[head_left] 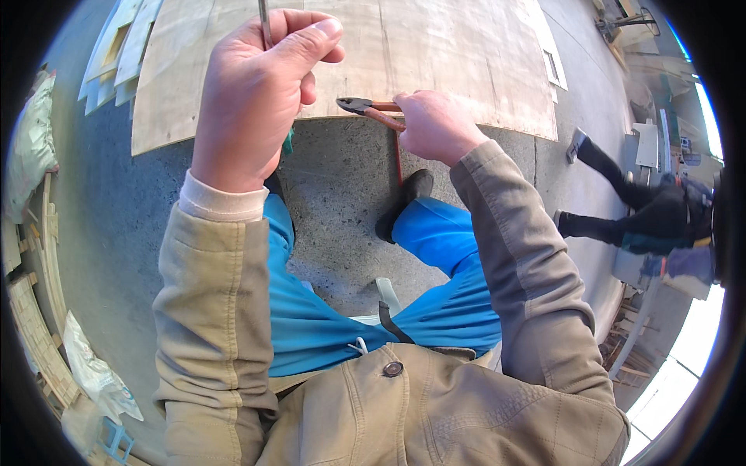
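Note:
My left hand (252,101) is raised at the upper left, its fingers closed round a thin metal rod (265,22) that runs up out of the picture. What the rod's far end looks like cannot be seen. Lower and to the right, my right hand (437,126) grips a pair of pliers (359,106) by their orange handles. Their dark jaws point left, toward my left wrist. Both hands are over the near part of a plywood sheet (458,54). Something green (288,142) shows just beside my left wrist, partly hidden.
More boards (128,46) lie at the upper left. Along the left rim are a wood pile (43,334) and white sacks (93,369). Another person (660,210) in dark clothes is at the right. My knees are spread on both sides below the sheet.

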A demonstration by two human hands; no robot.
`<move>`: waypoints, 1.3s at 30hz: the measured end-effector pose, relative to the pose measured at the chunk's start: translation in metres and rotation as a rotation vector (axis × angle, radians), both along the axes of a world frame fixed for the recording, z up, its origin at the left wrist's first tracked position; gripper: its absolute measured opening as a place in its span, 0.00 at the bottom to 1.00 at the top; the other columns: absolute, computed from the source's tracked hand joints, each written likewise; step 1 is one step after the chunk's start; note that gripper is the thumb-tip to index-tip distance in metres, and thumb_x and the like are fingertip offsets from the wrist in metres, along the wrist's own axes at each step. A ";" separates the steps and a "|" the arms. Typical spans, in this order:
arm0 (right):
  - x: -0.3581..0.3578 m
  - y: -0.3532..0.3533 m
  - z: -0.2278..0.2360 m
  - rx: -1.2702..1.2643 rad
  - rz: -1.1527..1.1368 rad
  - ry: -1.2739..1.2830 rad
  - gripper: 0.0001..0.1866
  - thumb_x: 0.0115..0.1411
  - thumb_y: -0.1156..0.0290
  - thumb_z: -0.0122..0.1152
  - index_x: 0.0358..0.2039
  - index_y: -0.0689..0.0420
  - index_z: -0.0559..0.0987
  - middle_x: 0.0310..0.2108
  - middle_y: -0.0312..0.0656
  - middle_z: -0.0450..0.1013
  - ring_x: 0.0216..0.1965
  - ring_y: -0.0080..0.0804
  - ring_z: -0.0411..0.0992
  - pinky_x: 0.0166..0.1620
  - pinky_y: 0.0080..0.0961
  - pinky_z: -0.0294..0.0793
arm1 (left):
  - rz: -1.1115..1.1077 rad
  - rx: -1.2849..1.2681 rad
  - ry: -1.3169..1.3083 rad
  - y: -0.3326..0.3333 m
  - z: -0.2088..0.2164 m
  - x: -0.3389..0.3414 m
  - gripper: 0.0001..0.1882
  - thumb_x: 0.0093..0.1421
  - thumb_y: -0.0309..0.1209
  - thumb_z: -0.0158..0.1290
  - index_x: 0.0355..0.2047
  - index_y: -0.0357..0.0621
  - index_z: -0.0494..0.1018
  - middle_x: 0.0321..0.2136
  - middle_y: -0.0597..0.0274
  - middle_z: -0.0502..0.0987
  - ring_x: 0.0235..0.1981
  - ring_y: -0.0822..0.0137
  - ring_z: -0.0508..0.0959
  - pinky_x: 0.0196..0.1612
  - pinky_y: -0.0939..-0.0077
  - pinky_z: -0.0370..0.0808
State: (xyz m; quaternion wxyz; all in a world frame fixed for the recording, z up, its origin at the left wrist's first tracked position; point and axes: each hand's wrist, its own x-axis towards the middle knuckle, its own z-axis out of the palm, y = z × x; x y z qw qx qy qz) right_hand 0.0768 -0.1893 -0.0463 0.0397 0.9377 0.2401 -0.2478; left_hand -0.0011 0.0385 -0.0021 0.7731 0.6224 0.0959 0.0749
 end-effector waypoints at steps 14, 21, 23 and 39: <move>0.004 0.005 -0.005 0.109 -0.086 -0.014 0.17 0.52 0.73 0.61 0.43 0.64 0.83 0.41 0.60 0.81 0.47 0.57 0.79 0.50 0.47 0.78 | 0.026 0.021 -0.060 0.017 0.000 -0.009 0.12 0.69 0.36 0.60 0.46 0.42 0.82 0.34 0.66 0.84 0.23 0.84 0.68 0.23 0.88 0.59; 0.000 0.003 0.015 -0.076 -0.043 0.050 0.16 0.53 0.73 0.60 0.42 0.63 0.83 0.40 0.60 0.81 0.46 0.59 0.79 0.50 0.48 0.78 | 0.029 0.010 -0.043 0.013 -0.001 -0.007 0.13 0.69 0.36 0.61 0.46 0.42 0.82 0.35 0.66 0.83 0.23 0.85 0.68 0.23 0.89 0.59; 0.002 0.005 0.014 -0.008 0.024 -0.007 0.14 0.53 0.73 0.59 0.41 0.63 0.83 0.39 0.59 0.81 0.46 0.59 0.79 0.50 0.49 0.78 | 0.012 0.014 -0.045 0.011 -0.001 -0.006 0.13 0.69 0.37 0.61 0.46 0.42 0.82 0.35 0.66 0.83 0.23 0.85 0.68 0.23 0.89 0.60; -0.019 -0.050 0.022 0.205 -0.154 -0.147 0.20 0.54 0.70 0.63 0.48 0.62 0.82 0.38 0.56 0.82 0.45 0.54 0.80 0.50 0.43 0.79 | 0.011 0.016 -0.025 0.009 -0.022 0.005 0.10 0.68 0.35 0.61 0.45 0.43 0.82 0.34 0.67 0.83 0.21 0.84 0.69 0.21 0.89 0.61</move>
